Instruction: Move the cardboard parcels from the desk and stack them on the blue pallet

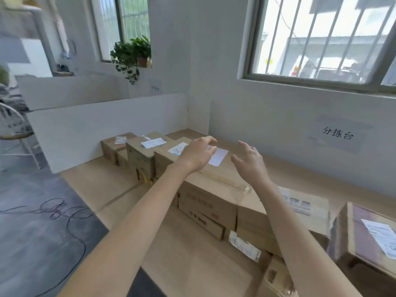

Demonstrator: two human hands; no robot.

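Observation:
A row of cardboard parcels lies along the wooden desk (pixel 102 185). The big parcel (pixel 214 179) in the middle carries a white label and tape on top. My left hand (pixel 198 153) hovers over its far left top, fingers spread, holding nothing. My right hand (pixel 249 160) hangs open above its right side, palm turned inward. Smaller labelled parcels (pixel 139 154) stand further back on the left. More parcels (pixel 364 239) sit at the near right. The blue pallet is out of view.
A white partition board (pixel 102 127) walls the desk's far left side. The wall with a paper sign (pixel 337 133) and a barred window runs behind the desk. Black cables (pixel 62 213) lie on the grey floor at the left, near a white chair (pixel 15 129).

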